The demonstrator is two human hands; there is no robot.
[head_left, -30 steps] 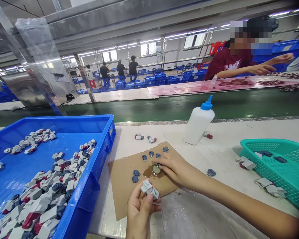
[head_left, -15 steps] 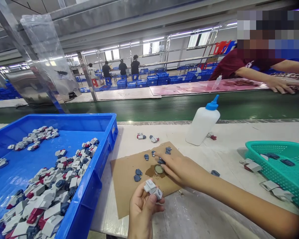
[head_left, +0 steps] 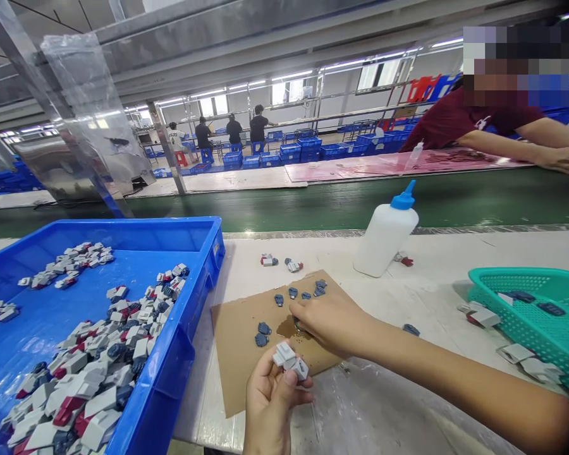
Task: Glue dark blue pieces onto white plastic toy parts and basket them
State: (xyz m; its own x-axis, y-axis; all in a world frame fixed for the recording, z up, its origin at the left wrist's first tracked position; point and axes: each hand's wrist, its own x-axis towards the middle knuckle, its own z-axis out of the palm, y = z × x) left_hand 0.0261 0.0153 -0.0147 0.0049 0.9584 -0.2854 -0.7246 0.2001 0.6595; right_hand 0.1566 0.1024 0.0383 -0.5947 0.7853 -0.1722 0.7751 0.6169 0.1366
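1. Pale-grey plastic part [head_left: 291, 361] sits pinched in the left grip [head_left: 271, 399], by the cardboard sheet [head_left: 232, 354]; it looks light and stiff, best held by its flat sides.
2. Right grip [head_left: 332, 321] reaches the wet patch [head_left: 286, 326]; whether it clasps anything, I cannot tell.
3. Navy moulded pieces [head_left: 279, 300] look rigid, probably slippery if wetted; edges suit fingertips.
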